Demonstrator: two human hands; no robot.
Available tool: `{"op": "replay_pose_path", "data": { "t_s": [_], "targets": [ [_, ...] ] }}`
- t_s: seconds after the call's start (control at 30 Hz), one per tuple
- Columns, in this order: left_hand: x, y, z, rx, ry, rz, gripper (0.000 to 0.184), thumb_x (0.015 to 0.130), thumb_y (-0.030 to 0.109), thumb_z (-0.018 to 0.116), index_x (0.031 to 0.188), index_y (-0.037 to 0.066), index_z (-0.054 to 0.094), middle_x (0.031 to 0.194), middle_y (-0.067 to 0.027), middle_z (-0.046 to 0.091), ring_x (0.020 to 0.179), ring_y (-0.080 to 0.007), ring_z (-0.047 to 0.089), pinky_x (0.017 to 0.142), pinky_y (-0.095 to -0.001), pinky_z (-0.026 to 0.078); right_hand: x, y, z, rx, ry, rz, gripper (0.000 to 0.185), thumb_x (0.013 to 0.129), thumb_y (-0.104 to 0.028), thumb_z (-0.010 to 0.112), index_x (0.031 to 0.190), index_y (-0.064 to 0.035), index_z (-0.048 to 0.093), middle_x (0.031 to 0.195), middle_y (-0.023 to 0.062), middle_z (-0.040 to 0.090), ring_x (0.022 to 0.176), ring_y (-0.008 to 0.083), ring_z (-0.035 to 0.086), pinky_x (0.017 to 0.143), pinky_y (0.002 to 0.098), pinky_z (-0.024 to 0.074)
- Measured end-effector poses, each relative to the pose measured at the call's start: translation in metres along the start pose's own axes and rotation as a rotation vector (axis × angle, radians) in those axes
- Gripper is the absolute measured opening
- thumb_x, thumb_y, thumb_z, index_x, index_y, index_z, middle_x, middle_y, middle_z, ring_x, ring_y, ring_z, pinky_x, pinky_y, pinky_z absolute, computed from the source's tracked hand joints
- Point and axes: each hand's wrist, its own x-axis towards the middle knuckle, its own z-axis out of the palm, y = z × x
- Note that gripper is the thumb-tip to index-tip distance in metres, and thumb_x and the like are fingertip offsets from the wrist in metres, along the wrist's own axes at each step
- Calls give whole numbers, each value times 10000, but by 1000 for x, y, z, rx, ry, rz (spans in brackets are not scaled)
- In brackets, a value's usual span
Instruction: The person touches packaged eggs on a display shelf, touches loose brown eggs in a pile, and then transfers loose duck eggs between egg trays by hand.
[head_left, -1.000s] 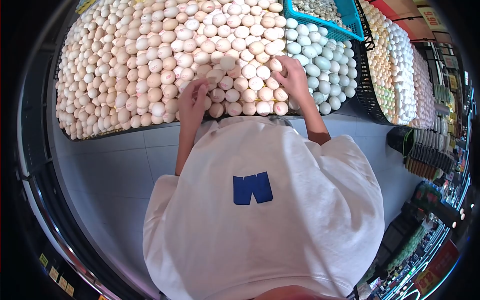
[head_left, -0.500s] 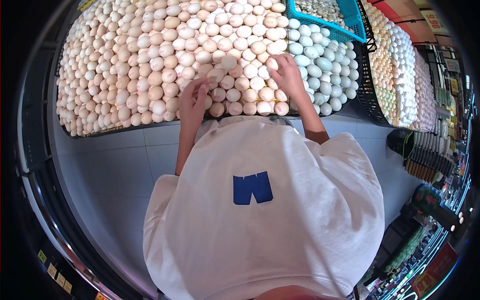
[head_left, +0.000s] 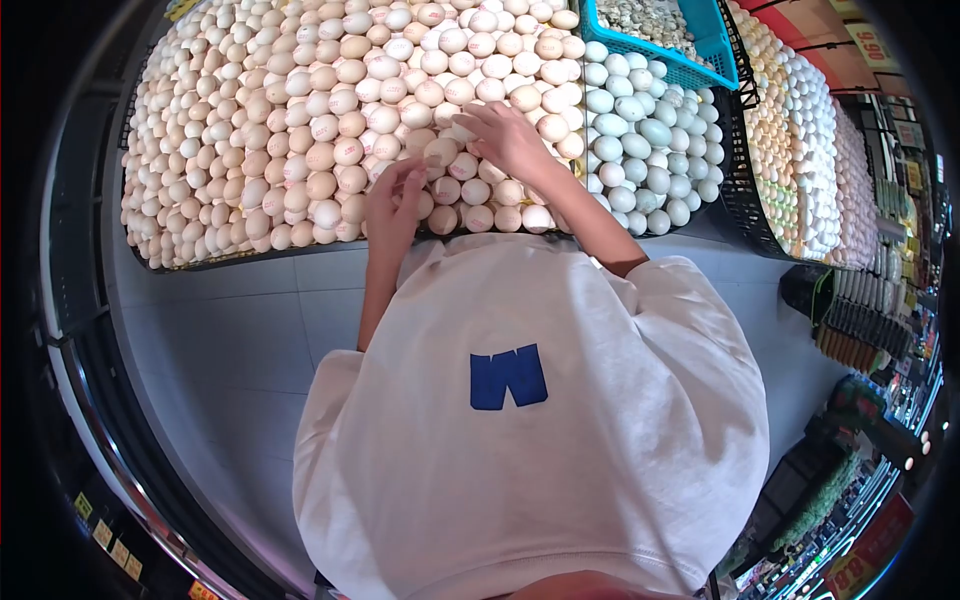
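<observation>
Pale brown eggs (head_left: 476,191) lie beneath the open right hand (head_left: 508,142) and beside the half-curled left hand (head_left: 397,198), its grip unclear.

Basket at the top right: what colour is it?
The basket is turquoise; it shows best in the head view.

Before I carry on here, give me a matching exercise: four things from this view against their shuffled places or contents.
1. Turquoise basket
2. Pale blue-green eggs
3. Dark blue patch
4. Right hand

A. On the front of the white shirt
B. Over the pale brown eggs, reaching farther from the body than the left hand
C. Holds small speckled eggs
D. Piled just right of the pale brown eggs

Right pairs: 1-C, 2-D, 3-A, 4-B
</observation>
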Motion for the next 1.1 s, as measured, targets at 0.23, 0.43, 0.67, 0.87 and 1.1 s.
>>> {"op": "replay_pose_path", "data": {
  "t_s": [0.23, 0.43, 0.67, 0.87, 1.1],
  "targets": [
    [-3, -4, 2, -27, 16, -48, 247, 978, 127, 540, 1140, -34, 632, 1054, -124, 687, 980, -170, 651, 885, -303, 498, 6, 9, 1, 60, -46, -62, 512, 761, -160, 736, 1255, -109, 616, 1239, 79, 612, 1078, 276, 556, 908, 403, 473],
    [-1, -10, -1, -7, 32, -22, 241, 980, 119, 537, 1138, -36, 631, 1037, -122, 686, 965, -169, 654, 872, -302, 502, -12, 9, -37, 47, -83, 97, 445, 768, -201, 734, 1167, -74, 583, 1084, 103, 621, 1049, 279, 550, 917, 413, 433],
    [1, -9, 2, -12, 9, 3, 231, 978, 117, 543, 1140, -18, 638, 1029, -118, 689, 938, -164, 651, 861, -293, 503, -34, 25, -48, -84, -118, 138, 380, 804, -190, 697, 1160, -97, 605, 1103, 84, 630, 1109, 280, 533, 954, 420, 414],
    [1, -7, 1, -29, 12, -5, 238, 981, 122, 536, 1141, -25, 633, 1032, -118, 688, 953, -169, 654, 869, -298, 502, -38, 26, -42, -141, 9, 41, 378, 773, -166, 714, 1135, -115, 620, 1077, 64, 594, 1079, 267, 527, 898, 403, 413],
    [0, -6, 2, -18, 13, -28, 240, 982, 124, 530, 1139, -27, 631, 1038, -120, 688, 962, -171, 655, 876, -301, 502, -40, 25, -40, -195, 25, 80, 453, 771, -138, 711, 1217, -141, 634, 1047, 89, 552, 1073, 275, 511, 911, 410, 391]
  ]
}}
